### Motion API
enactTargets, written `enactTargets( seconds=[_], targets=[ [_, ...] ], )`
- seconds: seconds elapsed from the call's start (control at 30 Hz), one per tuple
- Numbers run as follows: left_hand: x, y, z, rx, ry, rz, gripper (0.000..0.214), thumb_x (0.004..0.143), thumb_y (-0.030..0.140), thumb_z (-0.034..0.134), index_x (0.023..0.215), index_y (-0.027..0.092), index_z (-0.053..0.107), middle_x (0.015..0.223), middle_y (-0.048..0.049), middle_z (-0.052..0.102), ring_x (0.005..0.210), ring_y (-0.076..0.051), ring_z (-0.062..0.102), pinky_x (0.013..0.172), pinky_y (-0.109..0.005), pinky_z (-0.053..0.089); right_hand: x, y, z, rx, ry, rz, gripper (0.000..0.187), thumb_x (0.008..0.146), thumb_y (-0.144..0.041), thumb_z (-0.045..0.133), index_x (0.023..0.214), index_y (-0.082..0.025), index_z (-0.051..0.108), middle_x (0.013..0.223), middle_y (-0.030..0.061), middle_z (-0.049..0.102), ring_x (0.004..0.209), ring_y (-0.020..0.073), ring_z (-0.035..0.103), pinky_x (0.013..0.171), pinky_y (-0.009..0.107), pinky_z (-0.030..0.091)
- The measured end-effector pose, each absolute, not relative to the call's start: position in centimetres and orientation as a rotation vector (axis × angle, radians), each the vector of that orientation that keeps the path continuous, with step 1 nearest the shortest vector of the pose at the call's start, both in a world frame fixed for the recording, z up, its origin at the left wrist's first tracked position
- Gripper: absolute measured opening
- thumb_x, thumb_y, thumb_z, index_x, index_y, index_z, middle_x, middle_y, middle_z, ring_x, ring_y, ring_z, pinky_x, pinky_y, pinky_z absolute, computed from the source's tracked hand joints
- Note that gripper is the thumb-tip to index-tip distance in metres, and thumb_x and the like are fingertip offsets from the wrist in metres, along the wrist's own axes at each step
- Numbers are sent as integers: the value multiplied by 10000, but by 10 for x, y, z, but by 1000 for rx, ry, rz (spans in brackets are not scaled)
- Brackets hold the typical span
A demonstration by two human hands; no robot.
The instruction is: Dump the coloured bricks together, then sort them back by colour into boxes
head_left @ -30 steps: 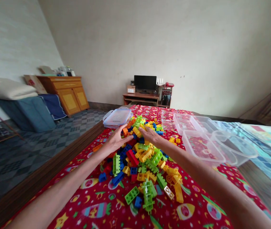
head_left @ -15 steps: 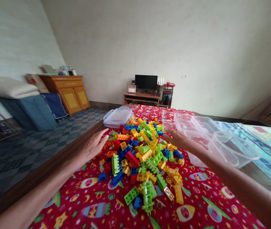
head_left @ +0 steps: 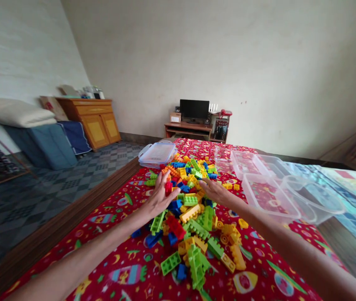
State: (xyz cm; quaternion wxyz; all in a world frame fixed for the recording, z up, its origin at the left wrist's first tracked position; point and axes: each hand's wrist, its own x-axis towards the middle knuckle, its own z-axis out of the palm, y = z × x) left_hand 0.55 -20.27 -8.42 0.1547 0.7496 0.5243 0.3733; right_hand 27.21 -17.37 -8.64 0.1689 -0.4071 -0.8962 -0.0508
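Observation:
A heap of coloured plastic building bricks (head_left: 190, 209) lies on a red patterned cloth (head_left: 127, 267). My left hand (head_left: 159, 196) rests against the heap's left side, fingers spread and pressing on the bricks. My right hand (head_left: 217, 192) presses the heap's right side, fingers stretched out. Both hands are open and cup the pile between them. Neither hand holds a single brick.
Clear plastic tubs (head_left: 268, 188) stand to the right of the heap. A clear lidded box (head_left: 157, 154) sits at the far left of the cloth. The bed's wooden edge (head_left: 71, 217) runs along the left. A cabinet (head_left: 94, 123) and a desk with a monitor (head_left: 193, 110) stand beyond.
Half a second ago my hands were spread wide apart at either side of the heap. They have now come inward and push the bricks together.

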Motion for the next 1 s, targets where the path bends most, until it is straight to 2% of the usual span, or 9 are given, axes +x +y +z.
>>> enactTargets(
  seconds=[0.07,0.13,0.23,0.33,0.43,0.57,0.73,0.87,1.0],
  targets=[
    [21,-192,-77,2185,1427,1133,778,862,580,500,1483,200,226,1562,-160,222,1454,-334,145,1147,-537,240,256,-166,-74,-1218,-2512,-88,456,933,-159,284,1291,-238,555,1171,110,654,1093,251,613,900,384,529],
    [35,-182,-69,2235,1328,1159,784,856,579,509,1471,168,250,1549,-175,249,1446,-319,190,1158,-497,238,243,-161,-56,-1315,-2421,14,435,973,-270,236,1150,-189,625,956,120,688,847,225,663,711,329,554],
    [49,-171,-55,2293,1223,1140,712,883,545,482,1452,159,297,1504,-168,356,1403,-279,319,1150,-443,279,234,-163,-26,-1404,-2225,269,497,991,-395,212,908,-165,644,683,65,615,598,159,577,529,253,461],
    [50,-162,-46,2340,1203,1140,651,880,516,513,1417,180,367,1444,-145,458,1343,-272,419,1124,-447,326,241,-168,-8,-1382,-2157,347,437,967,-395,306,804,-145,625,581,15,538,531,111,489,478,207,365],
    [35,-154,-43,2396,1262,1186,687,821,504,606,1400,196,400,1434,-131,476,1309,-291,458,1100,-470,355,256,-168,-4,-1384,-2116,322,359,921,-343,384,849,-125,660,546,-4,529,513,98,472,474,193,324],
    [0,-161,-49,2338,1323,1081,786,779,591,614,1416,189,392,1402,-146,510,1177,-305,578,974,-447,486,272,-160,-9,-1524,-2058,226,326,867,-236,433,1010,-118,700,648,37,653,570,130,567,529,212,374],
    [-56,-203,-68,2449,1436,852,683,869,646,411,1412,232,436,1438,-89,487,1311,-308,459,1085,-448,386,275,-152,-15,-1595,-2091,24,342,878,-199,423,1066,-135,702,871,117,735,783,204,670,671,260,460],
    [-90,-251,-85,2514,1438,707,778,815,709,440,1480,324,315,1552,-52,300,1414,-348,272,1133,-537,267,266,-153,-20,-1536,-2176,-197,392,936,-276,416,1243,-122,605,1010,160,715,933,248,660,837,355,485],
    [-84,-294,-104,2585,1359,536,1091,615,753,651,1502,405,119,1601,-46,71,1426,-423,170,1064,-589,351,244,-171,-28,-1204,-2456,-192,605,931,-522,434,1432,-183,423,1338,190,543,1230,313,503,977,485,437]
  ],
)
